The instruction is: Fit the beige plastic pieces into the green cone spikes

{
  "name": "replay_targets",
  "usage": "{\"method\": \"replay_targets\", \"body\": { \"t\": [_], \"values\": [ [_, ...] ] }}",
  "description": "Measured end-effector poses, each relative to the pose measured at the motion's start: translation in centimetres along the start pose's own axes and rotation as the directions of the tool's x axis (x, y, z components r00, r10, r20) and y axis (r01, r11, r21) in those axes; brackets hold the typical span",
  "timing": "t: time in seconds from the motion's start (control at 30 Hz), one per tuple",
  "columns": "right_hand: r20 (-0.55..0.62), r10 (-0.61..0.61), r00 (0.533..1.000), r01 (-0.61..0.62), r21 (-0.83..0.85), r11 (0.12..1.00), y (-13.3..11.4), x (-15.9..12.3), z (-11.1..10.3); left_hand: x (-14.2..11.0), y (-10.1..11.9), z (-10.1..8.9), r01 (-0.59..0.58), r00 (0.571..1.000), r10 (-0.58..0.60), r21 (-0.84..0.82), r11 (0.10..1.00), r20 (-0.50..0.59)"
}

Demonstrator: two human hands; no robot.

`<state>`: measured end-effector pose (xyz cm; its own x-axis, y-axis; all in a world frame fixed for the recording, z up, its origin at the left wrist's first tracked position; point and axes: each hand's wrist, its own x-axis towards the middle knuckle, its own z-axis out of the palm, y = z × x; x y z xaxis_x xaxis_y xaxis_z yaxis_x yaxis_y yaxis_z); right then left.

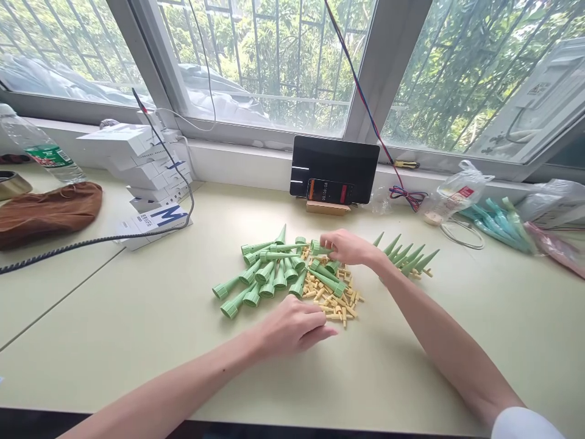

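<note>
My left hand (296,324) hovers low at the near edge of a heap of small yellow plastic valve pieces (343,312). Its fingers are curled together, and whatever they may hold is hidden. At the back of the heap, my right hand (351,247) has its fingers closed on the wide capped end of a green plastic watering spike (316,247). More green spikes (267,272) with ribbed, open-mouthed caps lie piled to the left, some overlapping the yellow pieces. Right of my right wrist, several green spikes fitted with yellow pieces (414,261) lie in a row, tips pointing away.
A tablet (336,161) leans at the back with a phone (329,191) showing a timer before it. White boxes (150,161), a brown pouch (50,210) and a water bottle (48,155) stand left. A black coiled cable (114,236) crosses the table; plastic bags (457,192) lie right.
</note>
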<state>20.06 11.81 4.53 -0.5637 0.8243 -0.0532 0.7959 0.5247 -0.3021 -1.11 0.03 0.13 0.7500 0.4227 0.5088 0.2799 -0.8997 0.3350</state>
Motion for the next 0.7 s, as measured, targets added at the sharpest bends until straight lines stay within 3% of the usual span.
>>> {"method": "replay_targets", "body": {
  "t": [0.1, 0.17, 0.27, 0.33, 0.43, 0.5, 0.7],
  "values": [
    [-0.046, -0.032, 0.998, 0.036, 0.097, 0.995, -0.9, -0.5, -0.9, -0.2, -0.1, 0.3, 0.129, 0.992, -0.128, -0.107, 0.986, 0.012],
    [-0.067, -0.044, 0.997, 0.056, 0.191, 0.980, -1.7, -0.9, -1.7, -0.2, -0.2, 0.5, 0.254, 0.964, -0.264, -0.213, 0.943, -0.016],
    [-0.088, -0.087, 0.992, 0.110, 0.310, 0.944, -3.0, -1.6, -2.7, 0.2, -0.1, 0.3, 0.407, 0.876, -0.475, -0.404, 0.819, -0.080],
    [-0.091, -0.124, 0.988, 0.149, 0.378, 0.914, -3.8, -2.1, -3.2, 0.7, 0.0, -0.1, 0.467, 0.789, -0.605, -0.538, 0.702, -0.105],
    [-0.081, -0.151, 0.985, 0.171, 0.421, 0.891, -4.9, -2.9, -3.8, 1.3, 0.0, -0.9, 0.457, 0.671, -0.733, -0.717, 0.527, -0.111],
    [-0.068, -0.160, 0.985, 0.174, 0.405, 0.898, -5.6, -3.3, -4.0, 1.6, -0.1, -1.3, 0.404, 0.624, -0.770, -0.787, 0.466, -0.136],
    [-0.085, -0.203, 0.975, 0.220, 0.300, 0.928, -6.8, -3.9, -3.3, 1.9, -0.1, -1.7, 0.382, 0.580, -0.795, -0.802, 0.459, -0.179]
  ]
}}
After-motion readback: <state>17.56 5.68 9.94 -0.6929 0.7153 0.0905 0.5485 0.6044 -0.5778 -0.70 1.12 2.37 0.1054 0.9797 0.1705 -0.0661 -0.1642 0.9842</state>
